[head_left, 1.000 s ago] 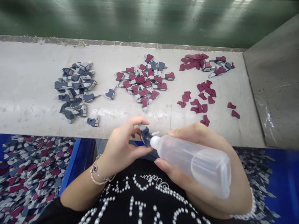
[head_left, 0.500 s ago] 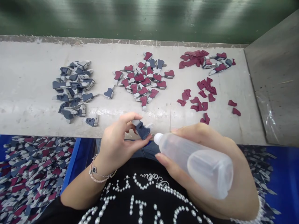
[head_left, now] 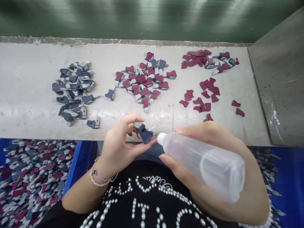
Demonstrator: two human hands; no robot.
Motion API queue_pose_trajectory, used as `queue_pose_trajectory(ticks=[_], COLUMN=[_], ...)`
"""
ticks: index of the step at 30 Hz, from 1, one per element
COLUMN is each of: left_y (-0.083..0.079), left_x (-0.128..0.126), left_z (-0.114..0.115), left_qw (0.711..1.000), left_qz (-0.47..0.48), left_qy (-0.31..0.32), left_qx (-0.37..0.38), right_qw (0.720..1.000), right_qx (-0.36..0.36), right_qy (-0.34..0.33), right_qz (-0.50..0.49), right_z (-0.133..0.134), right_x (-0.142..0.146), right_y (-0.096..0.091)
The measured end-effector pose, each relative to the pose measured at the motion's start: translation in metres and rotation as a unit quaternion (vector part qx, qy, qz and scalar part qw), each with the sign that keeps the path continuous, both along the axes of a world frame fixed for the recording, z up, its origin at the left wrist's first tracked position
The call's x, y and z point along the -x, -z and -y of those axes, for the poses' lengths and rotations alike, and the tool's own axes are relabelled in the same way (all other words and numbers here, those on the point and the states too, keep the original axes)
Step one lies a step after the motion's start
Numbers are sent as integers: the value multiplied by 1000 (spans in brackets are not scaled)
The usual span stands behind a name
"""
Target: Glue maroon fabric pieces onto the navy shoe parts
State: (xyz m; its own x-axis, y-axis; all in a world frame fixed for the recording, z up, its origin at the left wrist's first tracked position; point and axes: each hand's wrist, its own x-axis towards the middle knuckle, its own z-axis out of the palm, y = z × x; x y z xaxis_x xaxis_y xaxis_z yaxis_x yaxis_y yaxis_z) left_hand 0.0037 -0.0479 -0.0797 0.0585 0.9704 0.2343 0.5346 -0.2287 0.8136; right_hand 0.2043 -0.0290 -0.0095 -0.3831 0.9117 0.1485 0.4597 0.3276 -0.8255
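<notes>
Between the thumb and fingers of my left hand [head_left: 122,145] is a small dark blue and grey plastic part [head_left: 144,133], its hollowed face turned up. My right hand [head_left: 201,164] is wrapped round a translucent squeeze bottle [head_left: 204,164] with a white cap, lying tilted across the palm. The bottle's thin tip points left and comes close to the part's right end; whether it touches I cannot tell. Beyond my hands lies a pile of parts with maroon faces [head_left: 144,82]. To the left is a heap of blue-grey parts [head_left: 74,85].
Loose maroon inlay pieces [head_left: 201,104] and a maroon stack [head_left: 196,58] lie at the right of the pale worktable [head_left: 28,110]. A metal panel [head_left: 280,79] bounds the right side. Below the table, a blue bin [head_left: 74,167] at left holds many finished-looking parts; another blue bin [head_left: 289,177] is at right.
The squeeze bottle in my right hand has shifted slightly to the right. My left hand keeps hold of the plastic part, almost unmoved.
</notes>
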Motion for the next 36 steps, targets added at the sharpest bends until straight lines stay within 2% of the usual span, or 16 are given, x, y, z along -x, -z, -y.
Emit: queue_pose_trajectory(ticks=[5,9,14,17,21,24,27,29,33,36], left_y=[1,1,5,6,4,2,4,8,19,26], left_x=[1,0,1,2,4,6,10,12,15,16], left_z=[1,2,4,3,-2,-6,-10,-10,-9,-6], left_qw=[999,998,998,996,989,987,984,977,954,943], left_qz=[28,43,38,64,110,116,116,127,178,206], left_qy=[-1,-17,-29,-32,-6,1,-2,-11,-12,-17], left_qx=[24,41,47,61,93,113,137,171,243,262], right_qw=[1000,1000,1000,1000,997,989,970,961,974,983], right_qx=[10,7,-9,5,31,82,154,180,171,155], right_qy=[-21,0,-22,5,39,4,-48,-48,-10,-10], right_qz=[-6,-18,13,-18,-64,-124,-184,-205,-145,-100], right_z=[-1,-2,1,1,-10,-25,-40,-49,-62,-66], right_x=[-1,-3,-2,-5,-17,-30,-38,-36,-18,-9], right_y=[1,2,3,2,6,19,44,63,94,103])
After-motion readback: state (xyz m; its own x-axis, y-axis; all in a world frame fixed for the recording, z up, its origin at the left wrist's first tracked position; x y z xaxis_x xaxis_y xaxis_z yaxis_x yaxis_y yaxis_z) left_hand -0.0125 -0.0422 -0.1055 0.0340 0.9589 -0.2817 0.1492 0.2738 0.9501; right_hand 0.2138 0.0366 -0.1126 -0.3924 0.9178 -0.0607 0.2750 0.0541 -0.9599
